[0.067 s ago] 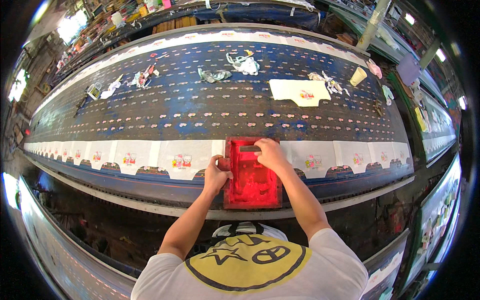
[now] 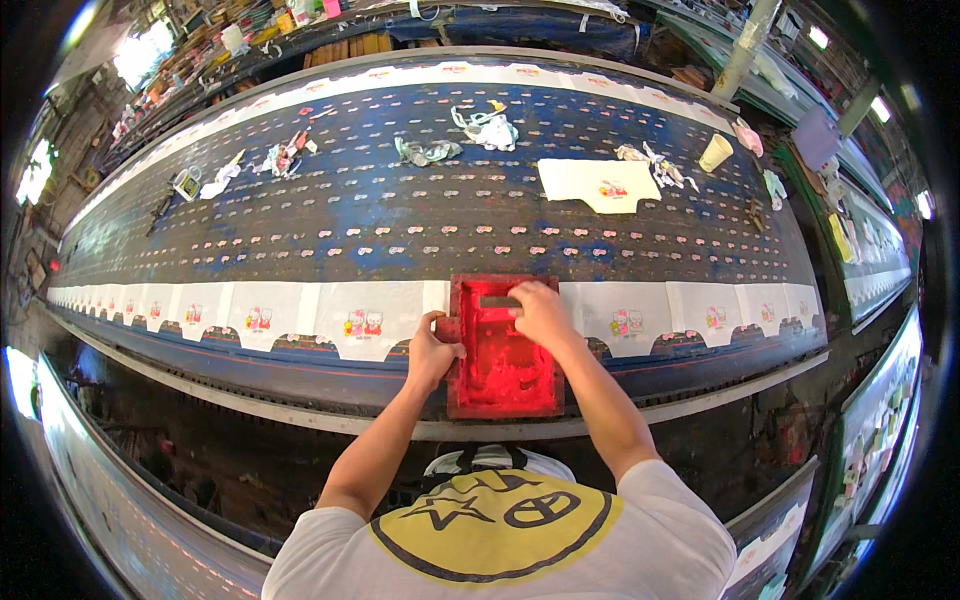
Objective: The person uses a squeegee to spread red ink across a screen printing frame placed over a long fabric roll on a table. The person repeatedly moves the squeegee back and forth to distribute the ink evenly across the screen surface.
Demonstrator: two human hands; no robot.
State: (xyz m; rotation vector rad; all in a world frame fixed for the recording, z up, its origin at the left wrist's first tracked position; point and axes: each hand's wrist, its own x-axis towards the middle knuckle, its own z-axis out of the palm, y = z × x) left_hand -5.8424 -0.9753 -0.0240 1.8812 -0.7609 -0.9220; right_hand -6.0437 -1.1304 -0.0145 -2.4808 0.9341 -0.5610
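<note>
A screen printing frame [image 2: 458,385] with red ink inside lies on the near edge of the long table, over the row of white cloth pieces [image 2: 402,300]. At its left side, my left hand [image 2: 434,352] is closed round a small block on the frame's edge. My right hand [image 2: 543,312] is over the frame's far right part, its fingers closed on a flat dark squeegee [image 2: 495,302]. The squeegee lies crosswise near the far end of the red mesh. Printed cartoon figures show on the cloth pieces to both sides.
Farther over the dark table [image 2: 380,210] lie a pale yellow printed cloth [image 2: 575,182], crumpled rags [image 2: 488,130], a cream cup [image 2: 716,153] and a white mug-like container [image 2: 187,184]. Another row of cloth pieces [image 2: 480,73] runs along the far edge. A metal rail [image 2: 420,430] borders the near side.
My right hand and the squeegee have shifted very slightly toward me. My left hand and the frame stay in place.
</note>
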